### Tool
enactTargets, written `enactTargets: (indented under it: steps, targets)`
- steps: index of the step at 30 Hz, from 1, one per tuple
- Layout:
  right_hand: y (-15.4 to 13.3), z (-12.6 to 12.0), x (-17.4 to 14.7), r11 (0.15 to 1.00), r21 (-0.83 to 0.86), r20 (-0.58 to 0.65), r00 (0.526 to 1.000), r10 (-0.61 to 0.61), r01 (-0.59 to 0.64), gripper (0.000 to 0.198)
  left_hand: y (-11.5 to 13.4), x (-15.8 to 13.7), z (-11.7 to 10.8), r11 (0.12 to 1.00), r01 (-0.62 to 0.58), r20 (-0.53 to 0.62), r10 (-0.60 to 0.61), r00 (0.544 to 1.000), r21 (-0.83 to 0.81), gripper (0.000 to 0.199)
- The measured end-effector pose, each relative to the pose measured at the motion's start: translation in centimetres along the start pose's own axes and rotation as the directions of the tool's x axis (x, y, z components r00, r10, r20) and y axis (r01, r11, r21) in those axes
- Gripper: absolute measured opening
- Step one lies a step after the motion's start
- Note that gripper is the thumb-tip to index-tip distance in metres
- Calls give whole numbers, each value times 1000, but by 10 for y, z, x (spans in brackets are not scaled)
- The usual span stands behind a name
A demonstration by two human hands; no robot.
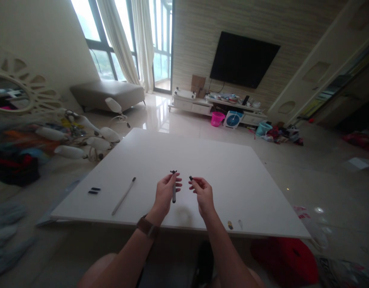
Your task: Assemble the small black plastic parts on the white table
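Above the white table (pixel 187 156), my left hand (pixel 166 190) is closed around a short grey rod (pixel 174 194). The rod stands upright, with a dark pronged piece (pixel 173 171) at its top and a black lower end. My right hand (pixel 204 192) pinches a small black piece (pixel 190 178) between thumb and fingers, a little apart from the rod. A long thin grey stick (pixel 124 195) with a dark tip lies left of my left hand. Further left are two small black strips (pixel 94 191).
Near the front edge lie a small yellow-and-dark item (pixel 230 225) and a small clear piece (pixel 240 224). A chandelier (pixel 91 140) with white shades stands left of the table. Something red (pixel 286 258) is on the floor at front right.
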State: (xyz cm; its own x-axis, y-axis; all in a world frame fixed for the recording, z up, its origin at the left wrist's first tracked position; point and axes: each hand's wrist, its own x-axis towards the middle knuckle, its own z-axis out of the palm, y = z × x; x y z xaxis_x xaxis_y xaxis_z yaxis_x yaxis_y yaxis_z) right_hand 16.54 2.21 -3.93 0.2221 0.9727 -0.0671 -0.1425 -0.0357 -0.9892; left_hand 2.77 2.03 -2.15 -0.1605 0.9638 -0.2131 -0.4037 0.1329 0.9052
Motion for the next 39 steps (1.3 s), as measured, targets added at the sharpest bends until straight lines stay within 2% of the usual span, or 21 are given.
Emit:
enactTargets:
  steps: [4,8,11,13,14,16,18,21,23,24,25,27,29,31,34,39]
  targets:
    - [-2,3,1,1000,-11,1,1000,-11,11,28,-3,4,-1,997,57,16,-56,998,-48,38]
    - [-8,0,-2,994,-44,-3,995,-102,102,20,-6,6,1,993,82,36,-80,996,-79,34]
    - [-25,-14,-11,981,-74,-22,983,-180,178,19,-9,6,5,990,100,57,-95,994,-98,37]
    - [-45,-29,-23,968,-75,-80,966,-247,241,19,-11,6,8,987,124,79,-116,990,-99,39]
    - [-58,-38,-31,957,-68,-139,948,-288,281,19,-13,5,10,987,133,88,-125,988,-92,39]
    - [-85,-54,-45,922,-14,-303,877,-373,388,19,-15,3,13,988,137,105,-129,986,-66,39]
    - [-112,-71,-54,876,25,-407,805,-431,482,19,-17,0,15,990,135,122,-129,984,-37,37]
    - [-134,-107,-43,807,-58,-470,697,-541,587,20,-19,-3,16,990,142,142,-139,980,-5,35]
    - [-129,-147,-21,758,-214,-468,616,-633,617,22,-19,-4,18,989,146,151,-146,978,11,35]
    - [-121,-172,-9,758,-315,-456,609,-649,571,23,-19,-4,18,988,151,159,-151,976,14,35]
    - [-111,-200,1,770,-422,-452,625,-636,479,25,-19,-4,19,987,158,171,-159,972,17,35]
    - [-86,-255,16,753,-641,-459,715,-528,144,28,-19,-5,21,985,168,192,-170,967,28,35]
    - [-60,-304,22,719,-695,-492,741,-456,-18,29,-19,-8,23,985,166,211,-172,962,45,35]
    - [-37,-341,21,671,-728,-518,755,-402,-142,27,-21,-12,26,985,164,225,-174,959,62,35]
    - [-5,-372,16,579,-764,-538,777,-328,-285,18,-26,-19,30,981,168,243,-187,952,96,37]
    - [38,-390,16,443,-804,-536,806,-251,-397,8,-34,-22,29,969,172,272,-217,938,178,39]
